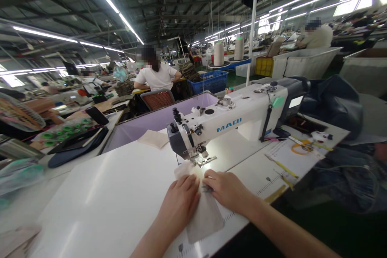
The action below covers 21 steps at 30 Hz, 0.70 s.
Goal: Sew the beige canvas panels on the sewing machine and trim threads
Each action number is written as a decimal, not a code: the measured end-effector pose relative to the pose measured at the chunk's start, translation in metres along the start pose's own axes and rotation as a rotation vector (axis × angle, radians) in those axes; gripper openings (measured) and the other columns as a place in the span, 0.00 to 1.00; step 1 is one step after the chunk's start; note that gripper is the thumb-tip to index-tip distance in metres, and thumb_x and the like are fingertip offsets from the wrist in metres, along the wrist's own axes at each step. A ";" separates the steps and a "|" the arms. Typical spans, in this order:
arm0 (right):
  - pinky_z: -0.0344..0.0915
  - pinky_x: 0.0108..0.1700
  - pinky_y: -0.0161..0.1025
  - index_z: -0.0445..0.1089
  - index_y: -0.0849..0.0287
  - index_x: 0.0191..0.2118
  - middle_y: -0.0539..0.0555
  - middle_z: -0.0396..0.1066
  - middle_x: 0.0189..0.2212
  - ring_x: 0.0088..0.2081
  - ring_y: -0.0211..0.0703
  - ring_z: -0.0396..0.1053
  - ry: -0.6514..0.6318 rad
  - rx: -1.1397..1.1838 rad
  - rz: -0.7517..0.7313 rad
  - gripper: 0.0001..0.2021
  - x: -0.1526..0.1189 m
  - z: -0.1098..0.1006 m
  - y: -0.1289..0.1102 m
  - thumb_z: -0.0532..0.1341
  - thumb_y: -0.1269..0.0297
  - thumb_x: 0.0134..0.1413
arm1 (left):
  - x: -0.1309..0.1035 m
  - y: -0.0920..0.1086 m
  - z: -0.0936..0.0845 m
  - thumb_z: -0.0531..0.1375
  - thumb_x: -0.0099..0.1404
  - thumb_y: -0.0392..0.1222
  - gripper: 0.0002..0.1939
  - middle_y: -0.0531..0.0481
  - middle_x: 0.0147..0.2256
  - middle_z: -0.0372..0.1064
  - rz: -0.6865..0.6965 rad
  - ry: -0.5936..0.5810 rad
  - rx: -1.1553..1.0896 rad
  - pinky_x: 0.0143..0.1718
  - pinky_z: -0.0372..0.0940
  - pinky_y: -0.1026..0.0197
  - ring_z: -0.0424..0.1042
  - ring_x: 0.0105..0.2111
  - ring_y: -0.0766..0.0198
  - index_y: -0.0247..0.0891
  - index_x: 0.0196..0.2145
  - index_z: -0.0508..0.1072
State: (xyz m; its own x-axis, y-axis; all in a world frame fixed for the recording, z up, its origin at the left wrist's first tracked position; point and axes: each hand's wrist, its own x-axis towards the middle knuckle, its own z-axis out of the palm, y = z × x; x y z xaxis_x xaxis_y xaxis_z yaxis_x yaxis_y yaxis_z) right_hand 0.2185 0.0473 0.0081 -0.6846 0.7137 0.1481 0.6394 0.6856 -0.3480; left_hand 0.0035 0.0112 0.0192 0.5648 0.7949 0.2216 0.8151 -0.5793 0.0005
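Observation:
A light beige piece of fabric (206, 218) lies on the white sewing table, its far end by the presser foot (200, 160) of a white sewing machine (225, 123). My left hand (183, 196) rests flat on the fabric's left side, fingers stretched toward the needle area. Close on the right, my right hand (227, 190) has its thumb and fingers drawn together at the fabric's edge. A small grey, metallic-looking thing (207, 188) shows under those fingers; its kind is unclear. The needle point is too small to make out.
Another beige fabric piece (153, 139) lies behind the machine head. To the right are a paper sheet (279, 154) and a yellow tape measure (286, 168). A lilac bin (133, 125) borders the table's far side. A co-worker (157, 73) sits beyond.

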 end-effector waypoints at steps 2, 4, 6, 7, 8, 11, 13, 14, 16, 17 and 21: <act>0.65 0.40 0.37 0.72 0.55 0.48 0.52 0.72 0.50 0.41 0.45 0.73 0.004 -0.016 0.001 0.11 0.006 0.000 0.001 0.57 0.70 0.63 | 0.003 -0.005 0.000 0.55 0.71 0.39 0.15 0.44 0.51 0.73 -0.011 0.000 0.001 0.46 0.72 0.51 0.72 0.50 0.52 0.40 0.54 0.70; 0.65 0.40 0.38 0.72 0.55 0.46 0.53 0.72 0.49 0.41 0.45 0.73 0.009 -0.026 0.011 0.09 0.012 -0.001 0.002 0.57 0.70 0.64 | 0.007 -0.011 0.001 0.55 0.71 0.40 0.15 0.43 0.50 0.74 -0.020 0.005 0.010 0.45 0.72 0.51 0.72 0.50 0.52 0.39 0.53 0.71; 0.65 0.40 0.38 0.72 0.55 0.45 0.53 0.71 0.49 0.41 0.44 0.73 0.007 -0.029 0.027 0.08 0.017 -0.003 0.002 0.57 0.69 0.64 | 0.010 -0.015 0.001 0.54 0.71 0.39 0.14 0.43 0.50 0.74 -0.031 -0.003 0.013 0.46 0.71 0.51 0.72 0.50 0.52 0.38 0.53 0.71; 0.65 0.40 0.38 0.72 0.55 0.45 0.53 0.71 0.49 0.41 0.44 0.73 0.003 -0.029 0.032 0.08 0.019 -0.003 0.002 0.57 0.69 0.64 | 0.012 -0.017 0.001 0.54 0.71 0.39 0.14 0.43 0.51 0.73 -0.038 -0.014 0.013 0.47 0.71 0.51 0.72 0.51 0.52 0.38 0.52 0.72; 0.65 0.40 0.38 0.72 0.55 0.44 0.54 0.71 0.48 0.42 0.45 0.73 0.001 -0.029 0.037 0.08 0.020 -0.004 0.002 0.57 0.69 0.64 | 0.013 -0.018 0.000 0.54 0.71 0.39 0.14 0.43 0.51 0.73 -0.045 -0.025 0.011 0.47 0.71 0.51 0.72 0.51 0.52 0.38 0.52 0.72; 0.65 0.40 0.38 0.71 0.55 0.45 0.54 0.71 0.49 0.42 0.45 0.73 0.003 -0.026 0.037 0.08 0.021 -0.005 0.002 0.57 0.69 0.65 | 0.015 -0.018 -0.002 0.54 0.72 0.38 0.14 0.44 0.52 0.73 -0.065 -0.039 0.005 0.48 0.71 0.51 0.71 0.52 0.52 0.39 0.51 0.73; 0.65 0.40 0.38 0.71 0.54 0.45 0.53 0.71 0.49 0.42 0.44 0.73 0.014 -0.025 0.042 0.08 0.021 -0.004 0.002 0.56 0.69 0.65 | 0.015 -0.017 -0.002 0.54 0.71 0.38 0.14 0.44 0.52 0.73 -0.073 -0.042 -0.001 0.49 0.71 0.51 0.72 0.52 0.53 0.39 0.52 0.73; 0.65 0.40 0.37 0.71 0.54 0.45 0.53 0.71 0.49 0.42 0.44 0.73 0.020 -0.023 0.045 0.09 0.021 -0.004 0.003 0.56 0.69 0.64 | 0.015 -0.017 -0.002 0.54 0.71 0.38 0.14 0.43 0.52 0.73 -0.077 -0.045 -0.003 0.49 0.71 0.51 0.72 0.52 0.53 0.39 0.52 0.73; 0.65 0.40 0.37 0.72 0.54 0.45 0.53 0.71 0.48 0.42 0.44 0.73 0.032 -0.017 0.050 0.09 0.020 -0.002 0.003 0.56 0.69 0.64 | 0.013 -0.017 0.000 0.53 0.72 0.39 0.15 0.43 0.53 0.73 -0.082 -0.046 0.005 0.51 0.71 0.50 0.71 0.52 0.52 0.38 0.52 0.73; 0.65 0.41 0.37 0.72 0.54 0.45 0.52 0.71 0.48 0.42 0.44 0.73 0.039 -0.010 0.049 0.09 0.020 -0.002 0.004 0.56 0.69 0.64 | 0.012 -0.017 0.002 0.53 0.72 0.39 0.16 0.42 0.53 0.73 -0.085 -0.041 0.017 0.51 0.71 0.50 0.71 0.53 0.52 0.38 0.53 0.73; 0.65 0.42 0.37 0.71 0.54 0.46 0.52 0.70 0.50 0.43 0.44 0.73 0.066 0.037 0.061 0.09 0.014 -0.001 0.003 0.56 0.69 0.64 | 0.002 -0.007 0.015 0.52 0.73 0.42 0.18 0.41 0.58 0.69 -0.112 0.001 0.125 0.56 0.68 0.47 0.68 0.58 0.50 0.38 0.57 0.71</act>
State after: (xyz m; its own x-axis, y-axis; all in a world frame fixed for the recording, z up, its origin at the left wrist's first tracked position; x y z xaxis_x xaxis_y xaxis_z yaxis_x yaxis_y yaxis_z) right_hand 0.2108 0.0593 0.0098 -0.6196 0.7628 0.1853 0.6650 0.6354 -0.3925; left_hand 0.0012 0.0193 0.0049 0.4690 0.8533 0.2278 0.8829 -0.4596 -0.0962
